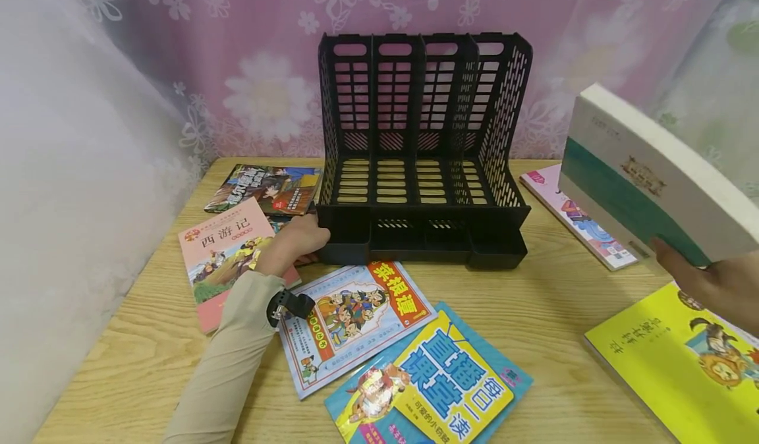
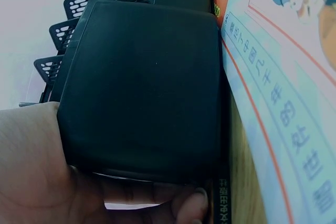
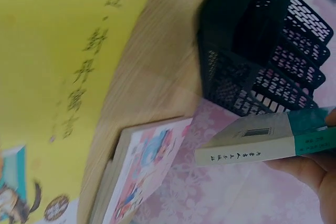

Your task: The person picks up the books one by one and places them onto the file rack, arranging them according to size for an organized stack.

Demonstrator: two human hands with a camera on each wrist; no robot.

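Observation:
My left hand point(image 1: 296, 236) grips the left front corner of a black desktop file rack point(image 1: 423, 236). In the left wrist view its fingers run along the side of the rack's front tray point(image 2: 142, 87), partly hidden behind it. My right hand point(image 1: 705, 286), at the right edge, holds a thick white-and-green book point(image 1: 646, 174) tilted in the air, right of the rack. The right wrist view shows that book's spine point(image 3: 247, 155) and the fingers around its green end. Dividers split the rack into several slots, with no books in them.
Left of the rack lie a pink book point(image 1: 228, 246) and dark comic-style books point(image 1: 273, 190). In front are a light-blue book point(image 1: 356, 319) and a blue-yellow book point(image 1: 439, 385). A yellow book point(image 1: 682, 358) and a pink-white book point(image 1: 584, 217) lie right. A floral curtain point(image 1: 267, 95) hangs behind.

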